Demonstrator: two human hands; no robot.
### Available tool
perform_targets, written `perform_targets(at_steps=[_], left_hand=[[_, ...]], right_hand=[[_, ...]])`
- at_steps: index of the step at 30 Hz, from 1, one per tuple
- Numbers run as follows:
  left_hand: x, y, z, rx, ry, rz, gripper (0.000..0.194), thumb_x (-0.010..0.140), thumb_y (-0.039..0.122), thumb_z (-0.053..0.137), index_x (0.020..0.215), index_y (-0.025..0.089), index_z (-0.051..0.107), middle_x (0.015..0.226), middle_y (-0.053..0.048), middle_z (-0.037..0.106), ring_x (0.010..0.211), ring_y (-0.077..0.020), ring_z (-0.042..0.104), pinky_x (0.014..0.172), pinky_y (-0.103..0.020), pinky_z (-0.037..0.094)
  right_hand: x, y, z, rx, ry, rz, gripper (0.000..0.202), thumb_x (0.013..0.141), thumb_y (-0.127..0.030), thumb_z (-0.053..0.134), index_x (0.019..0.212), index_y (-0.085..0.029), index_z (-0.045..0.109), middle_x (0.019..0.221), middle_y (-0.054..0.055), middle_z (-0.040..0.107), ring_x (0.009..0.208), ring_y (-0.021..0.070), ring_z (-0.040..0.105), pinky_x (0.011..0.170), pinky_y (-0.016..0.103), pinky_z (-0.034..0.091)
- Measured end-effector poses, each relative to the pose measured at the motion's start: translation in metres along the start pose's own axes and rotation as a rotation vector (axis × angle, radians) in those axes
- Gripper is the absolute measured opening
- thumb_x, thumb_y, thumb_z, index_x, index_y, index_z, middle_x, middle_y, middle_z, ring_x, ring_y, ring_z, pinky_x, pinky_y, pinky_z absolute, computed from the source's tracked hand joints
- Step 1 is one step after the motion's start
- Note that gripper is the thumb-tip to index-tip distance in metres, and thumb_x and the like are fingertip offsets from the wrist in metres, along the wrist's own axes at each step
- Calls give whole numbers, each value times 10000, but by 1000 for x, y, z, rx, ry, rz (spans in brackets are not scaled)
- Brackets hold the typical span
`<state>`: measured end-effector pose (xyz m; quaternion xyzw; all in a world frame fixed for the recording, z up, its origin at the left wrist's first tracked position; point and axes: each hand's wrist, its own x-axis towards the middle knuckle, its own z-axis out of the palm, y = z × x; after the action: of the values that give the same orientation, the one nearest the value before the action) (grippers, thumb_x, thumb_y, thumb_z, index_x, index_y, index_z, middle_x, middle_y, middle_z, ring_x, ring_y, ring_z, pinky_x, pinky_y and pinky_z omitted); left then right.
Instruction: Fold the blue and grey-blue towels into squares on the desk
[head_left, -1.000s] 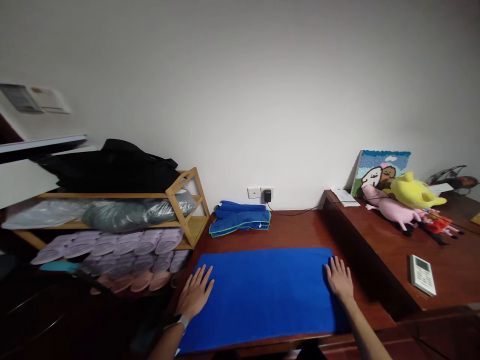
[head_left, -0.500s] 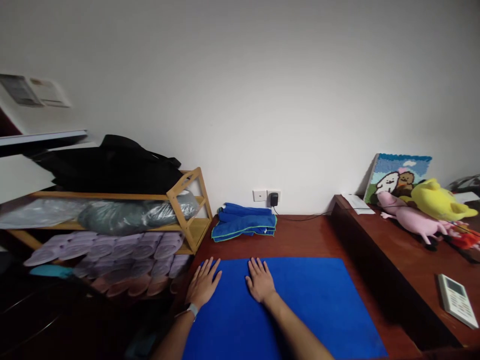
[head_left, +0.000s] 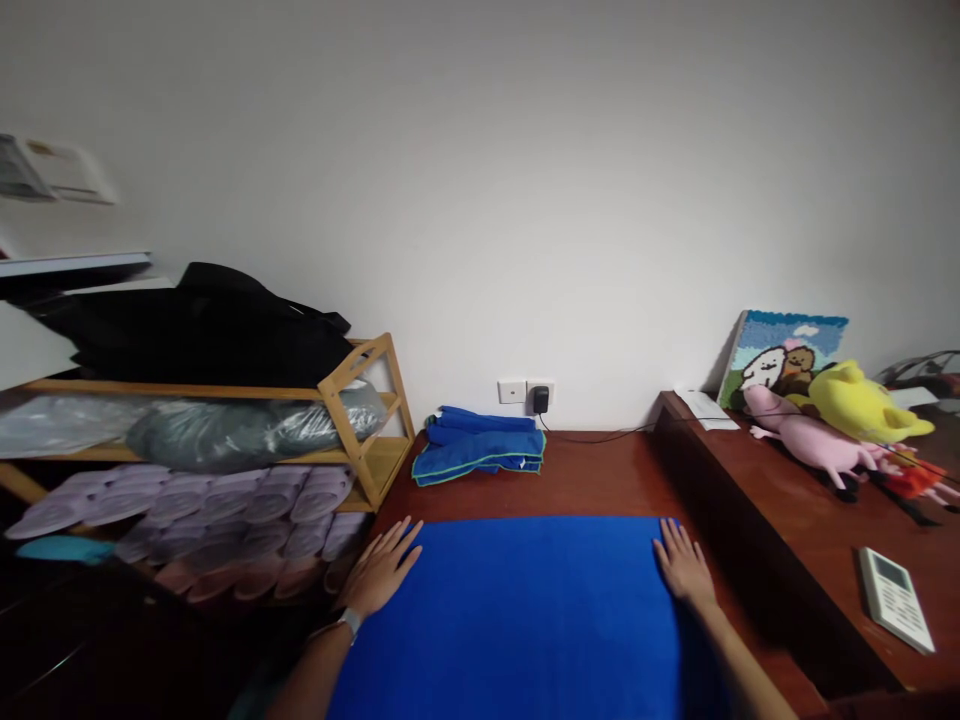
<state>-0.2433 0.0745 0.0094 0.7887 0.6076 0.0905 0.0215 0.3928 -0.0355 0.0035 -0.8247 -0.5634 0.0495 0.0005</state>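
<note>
A blue cloth point(head_left: 525, 610) lies spread flat on the reddish-brown wooden table point(head_left: 600, 475), its near part running out of the bottom of the view. At its far left corner rests my left hand point(head_left: 381, 568), fingers stretched out and a watch on the wrist. My right hand point(head_left: 684, 565) lies flat at the far right corner, fingers apart. Neither hand grasps anything. Beyond the cloth, against the wall, sits a rumpled pile of blue towels point(head_left: 480, 447) with green edging.
On the left, a wooden rack point(head_left: 367, 430) holds a black bag point(head_left: 202, 330), plastic-wrapped items and several lilac slippers point(head_left: 247, 495). A black plug adapter point(head_left: 541, 400) sits in the wall socket. To the right, a raised surface carries plush toys point(head_left: 862, 400), a picture and a white remote point(head_left: 896, 598).
My right hand has slid from the left part of the cloth's far edge to its right corner. My left hand stays at the left corner. The view has shifted slightly.
</note>
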Motion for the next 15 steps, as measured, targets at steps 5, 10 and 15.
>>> perform_targets(at_steps=[5, 10, 15], left_hand=[[-3, -6, 4, -8, 46, 17, 587, 1031, 589, 334, 1574, 373, 384, 1685, -17, 343, 1554, -222, 307, 1255, -456, 278], [-3, -3, 8, -2, 71, 9, 582, 1034, 554, 344, 1571, 338, 402, 1679, -43, 357, 1552, -220, 312, 1256, -455, 275], [-4, -3, 11, -25, 107, 15, 566, 1031, 548, 366, 1556, 348, 432, 1661, -36, 399, 1539, -222, 344, 1255, -449, 271]], right_hand=[[6, 30, 13, -33, 20, 29, 738, 986, -479, 136, 1646, -160, 210, 1715, 36, 197, 1580, 208, 166, 1283, 429, 174], [3, 24, 7, 29, 46, 20, 744, 962, -468, 197, 1627, -147, 294, 1698, 67, 263, 1568, 242, 222, 1272, 463, 209], [3, 3, -19, 77, 86, 63, 656, 958, -463, 246, 1540, -270, 479, 1600, 79, 465, 1507, 330, 370, 1217, 585, 286]])
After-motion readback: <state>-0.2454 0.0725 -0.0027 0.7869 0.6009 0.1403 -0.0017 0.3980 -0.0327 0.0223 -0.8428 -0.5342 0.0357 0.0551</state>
